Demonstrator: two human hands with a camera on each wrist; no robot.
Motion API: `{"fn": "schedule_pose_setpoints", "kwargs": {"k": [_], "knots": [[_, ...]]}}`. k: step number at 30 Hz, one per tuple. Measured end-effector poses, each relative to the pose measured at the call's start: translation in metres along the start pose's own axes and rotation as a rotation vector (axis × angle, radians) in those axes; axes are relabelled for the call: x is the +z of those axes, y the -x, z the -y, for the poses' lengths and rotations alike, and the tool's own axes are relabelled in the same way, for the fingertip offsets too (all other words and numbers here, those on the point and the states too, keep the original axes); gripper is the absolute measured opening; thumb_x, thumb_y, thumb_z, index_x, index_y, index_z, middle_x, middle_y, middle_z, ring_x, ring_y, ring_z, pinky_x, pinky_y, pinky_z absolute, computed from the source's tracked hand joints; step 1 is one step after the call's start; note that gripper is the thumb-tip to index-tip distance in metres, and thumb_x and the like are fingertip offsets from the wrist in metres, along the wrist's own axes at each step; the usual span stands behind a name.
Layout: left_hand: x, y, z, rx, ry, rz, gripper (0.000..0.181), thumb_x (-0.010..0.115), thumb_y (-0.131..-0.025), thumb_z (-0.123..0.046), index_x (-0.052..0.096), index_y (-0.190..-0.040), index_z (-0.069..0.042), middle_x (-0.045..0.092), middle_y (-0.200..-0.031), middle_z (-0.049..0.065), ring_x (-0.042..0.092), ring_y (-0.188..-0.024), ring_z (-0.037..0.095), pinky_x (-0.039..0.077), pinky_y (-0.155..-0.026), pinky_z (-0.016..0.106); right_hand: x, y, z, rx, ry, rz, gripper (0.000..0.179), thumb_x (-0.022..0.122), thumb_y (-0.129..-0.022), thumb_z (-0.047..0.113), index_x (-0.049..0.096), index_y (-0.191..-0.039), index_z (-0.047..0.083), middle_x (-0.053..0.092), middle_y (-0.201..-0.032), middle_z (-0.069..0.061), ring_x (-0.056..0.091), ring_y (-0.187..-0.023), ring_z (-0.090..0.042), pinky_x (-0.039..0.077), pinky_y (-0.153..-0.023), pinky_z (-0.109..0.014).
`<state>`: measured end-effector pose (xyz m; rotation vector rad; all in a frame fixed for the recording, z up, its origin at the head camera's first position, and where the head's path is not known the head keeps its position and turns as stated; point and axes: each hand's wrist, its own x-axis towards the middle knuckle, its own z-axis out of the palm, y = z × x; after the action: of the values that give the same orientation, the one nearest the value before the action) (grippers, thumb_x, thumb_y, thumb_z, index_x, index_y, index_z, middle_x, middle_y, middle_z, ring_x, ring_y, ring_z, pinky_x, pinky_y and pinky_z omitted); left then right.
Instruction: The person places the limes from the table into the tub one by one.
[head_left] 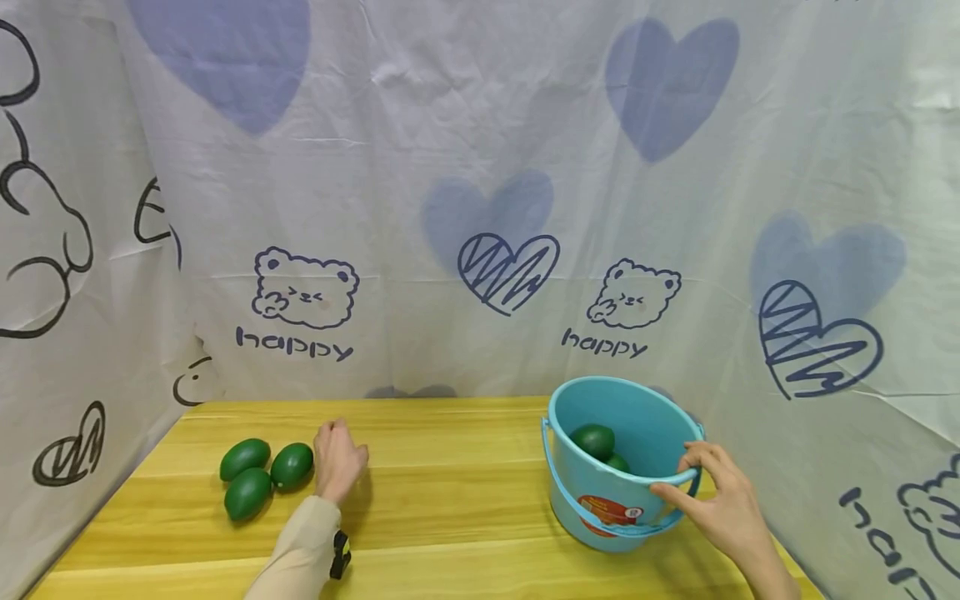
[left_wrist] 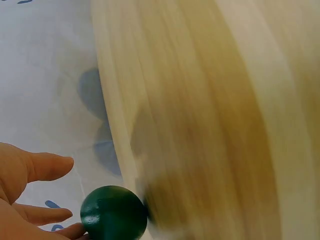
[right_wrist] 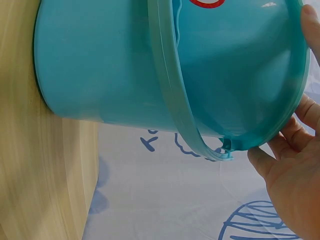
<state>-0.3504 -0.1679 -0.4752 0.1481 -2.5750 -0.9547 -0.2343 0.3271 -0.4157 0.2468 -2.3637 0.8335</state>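
Note:
On the left of the table lie three smooth, dark green oval fruits, the nearest to my left hand [head_left: 339, 462] being the right-hand fruit [head_left: 292, 466]. In the left wrist view the thumb stands apart from the fingers, and a green fruit [left_wrist: 114, 214] is beside the fingertips; contact is hard to tell. The other two fruits [head_left: 245, 459] [head_left: 248, 493] lie close together. My right hand [head_left: 723, 500] grips the rim of a light blue bucket [head_left: 600, 492], thumb on the near side and fingers over the edge. Inside the bucket are green fruits [head_left: 592, 441], partly hidden by its wall.
The bucket stands upright on the right of the yellow wood-grain table [head_left: 450, 500], its handle [right_wrist: 172, 75] hanging down along the side. A white cloth [head_left: 480, 125] with hearts and bears hangs behind the table and along both sides.

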Motion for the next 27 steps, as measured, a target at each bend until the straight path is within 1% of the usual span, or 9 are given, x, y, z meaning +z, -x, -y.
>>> {"fn": "schedule_pose_setpoints", "kwargs": {"k": [4, 8, 11, 12, 15, 17, 19, 21, 27], "knots": [[0.001, -0.002, 0.0029, 0.004, 0.01, 0.009, 0.037, 0.055, -0.083, 0.003, 0.052, -0.116, 0.019, 0.044, -0.126, 0.044, 0.04, -0.119, 0.06, 0.034, -0.102, 0.067, -0.0001, -0.0002, 0.0005, 0.002, 0.003, -0.002, 0.038, 0.089, -0.069, 0.022, 0.056, -0.086, 0.014, 0.058, -0.121, -0.017, 0.05, -0.117, -0.046, 0.04, -0.09, -0.068], [0.0038, -0.0037, 0.0046, 0.021, -0.038, 0.018, 0.038, 0.052, -0.083, 0.005, 0.052, -0.119, 0.017, 0.047, -0.124, 0.041, 0.044, -0.115, 0.059, 0.035, -0.1, 0.067, 0.0, -0.0003, 0.0008, 0.008, 0.007, 0.002, 0.038, 0.089, -0.069, 0.022, 0.056, -0.086, 0.013, 0.058, -0.122, -0.018, 0.05, -0.117, -0.046, 0.041, -0.09, -0.068], [0.0041, -0.0041, 0.0042, 0.044, -0.075, 0.009, 0.036, 0.054, -0.083, 0.005, 0.054, -0.118, 0.015, 0.051, -0.118, 0.038, 0.051, -0.105, 0.055, 0.041, -0.091, 0.064, 0.0002, -0.0005, 0.0012, 0.009, 0.007, 0.005, 0.038, 0.089, -0.069, 0.023, 0.057, -0.086, 0.013, 0.058, -0.122, -0.018, 0.05, -0.118, -0.047, 0.041, -0.09, -0.068], [0.0037, -0.0042, 0.0038, 0.05, -0.08, 0.009, 0.034, 0.055, -0.082, 0.006, 0.056, -0.115, 0.014, 0.051, -0.116, 0.038, 0.053, -0.101, 0.054, 0.044, -0.087, 0.063, 0.0002, -0.0006, 0.0013, 0.009, 0.008, 0.006, 0.038, 0.089, -0.07, 0.023, 0.057, -0.086, 0.013, 0.057, -0.122, -0.018, 0.05, -0.118, -0.047, 0.04, -0.09, -0.068], [0.0018, -0.0032, 0.0036, 0.04, -0.068, 0.04, 0.038, 0.057, -0.082, 0.004, 0.054, -0.119, 0.015, 0.05, -0.116, 0.04, 0.055, -0.094, 0.053, 0.047, -0.08, 0.06, 0.0003, -0.0002, 0.0006, 0.009, 0.011, 0.005, 0.038, 0.089, -0.07, 0.023, 0.057, -0.086, 0.014, 0.057, -0.122, -0.018, 0.049, -0.118, -0.046, 0.04, -0.09, -0.069], [0.0006, -0.0026, 0.0043, 0.019, -0.05, 0.085, 0.047, 0.059, -0.081, 0.002, 0.05, -0.126, 0.016, 0.047, -0.12, 0.043, 0.055, -0.096, 0.055, 0.047, -0.08, 0.061, 0.0004, 0.0001, 0.0, 0.007, 0.009, 0.003, 0.038, 0.089, -0.07, 0.023, 0.057, -0.086, 0.014, 0.057, -0.122, -0.018, 0.05, -0.117, -0.046, 0.04, -0.091, -0.068], [-0.0001, -0.002, 0.0053, -0.008, -0.026, 0.133, 0.058, 0.059, -0.082, 0.001, 0.043, -0.136, 0.015, 0.042, -0.127, 0.045, 0.053, -0.102, 0.057, 0.047, -0.083, 0.063, 0.0005, 0.0004, -0.0007, 0.002, 0.008, -0.001, 0.038, 0.089, -0.069, 0.023, 0.057, -0.086, 0.014, 0.058, -0.121, -0.018, 0.05, -0.117, -0.046, 0.04, -0.091, -0.068], [-0.0002, -0.0023, 0.0067, -0.029, -0.003, 0.169, 0.063, 0.059, -0.082, -0.001, 0.039, -0.14, 0.013, 0.039, -0.131, 0.045, 0.05, -0.11, 0.057, 0.046, -0.087, 0.064, 0.0007, 0.0004, -0.0009, -0.003, 0.008, -0.004, 0.038, 0.089, -0.069, 0.023, 0.057, -0.086, 0.014, 0.058, -0.121, -0.018, 0.05, -0.116, -0.046, 0.04, -0.091, -0.068], [-0.0008, -0.0048, 0.0102, -0.062, 0.036, 0.203, 0.064, 0.061, -0.083, -0.003, 0.04, -0.141, 0.009, 0.042, -0.133, 0.042, 0.045, -0.118, 0.054, 0.046, -0.09, 0.063, 0.0011, 0.0001, -0.001, -0.01, 0.003, -0.012, 0.038, 0.09, -0.068, 0.022, 0.056, -0.086, 0.014, 0.058, -0.121, -0.018, 0.051, -0.117, -0.046, 0.04, -0.091, -0.069]]}}
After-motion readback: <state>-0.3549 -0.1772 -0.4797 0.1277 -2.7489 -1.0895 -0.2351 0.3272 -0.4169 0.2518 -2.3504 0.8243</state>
